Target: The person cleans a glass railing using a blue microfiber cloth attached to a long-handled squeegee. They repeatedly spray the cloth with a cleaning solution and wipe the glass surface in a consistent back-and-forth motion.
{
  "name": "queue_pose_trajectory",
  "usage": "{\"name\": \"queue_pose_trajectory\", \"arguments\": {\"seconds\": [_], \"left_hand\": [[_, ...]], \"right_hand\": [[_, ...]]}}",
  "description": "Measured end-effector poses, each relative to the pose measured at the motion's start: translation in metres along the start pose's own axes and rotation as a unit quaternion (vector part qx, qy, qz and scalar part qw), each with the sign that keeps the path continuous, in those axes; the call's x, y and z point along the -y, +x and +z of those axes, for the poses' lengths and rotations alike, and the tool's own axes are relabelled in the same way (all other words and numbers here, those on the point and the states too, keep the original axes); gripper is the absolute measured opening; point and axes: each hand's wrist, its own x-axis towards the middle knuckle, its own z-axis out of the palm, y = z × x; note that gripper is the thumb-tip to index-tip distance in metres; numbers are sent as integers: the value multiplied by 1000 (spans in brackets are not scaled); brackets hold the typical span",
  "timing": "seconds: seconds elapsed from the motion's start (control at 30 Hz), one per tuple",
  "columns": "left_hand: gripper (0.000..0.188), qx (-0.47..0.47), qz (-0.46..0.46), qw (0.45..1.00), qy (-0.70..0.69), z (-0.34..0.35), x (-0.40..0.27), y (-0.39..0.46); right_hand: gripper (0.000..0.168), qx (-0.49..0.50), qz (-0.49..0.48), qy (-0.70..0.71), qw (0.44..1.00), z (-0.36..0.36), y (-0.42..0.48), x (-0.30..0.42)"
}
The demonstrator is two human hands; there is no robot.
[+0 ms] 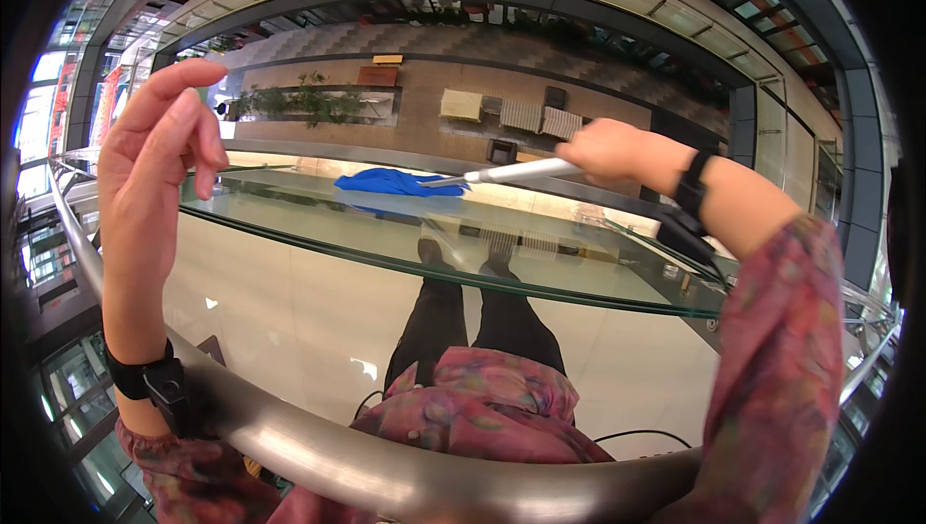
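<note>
My right hand (615, 151) grips a white-and-silver pole (524, 171) on the far side of a metal handrail. At the pole's far end is a bunched blue cloth (398, 182), along the outer side of a glass balustrade panel (391, 234). Whether the cloth presses on the glass, I cannot tell. My left hand (155, 144) is raised beyond the rail at the left, its fingers loosely bent and apart, holding nothing.
The thick metal handrail (325, 451) curves below my arms, close to my body. Past the glass is a drop to a lower floor with a planter of greenery (307, 100) and covered furniture (521, 116). Pale floor tiles (275, 292) lie under me.
</note>
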Motion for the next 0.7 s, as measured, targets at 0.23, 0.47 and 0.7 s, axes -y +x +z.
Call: {"name": "queue_pose_trajectory", "arguments": {"seconds": [0.23,0.47,0.7], "left_hand": [[29,10,-28,999,22,-3,8,4],[26,55,-48,997,21,8,7,0],[22,107,-73,991,-19,22,15,-3]], "right_hand": [[16,50,54,-5,997,24,115,38],[18,88,37,0,995,31,59,22],[16,118,65,-15,991,-13,-100,13]]}}
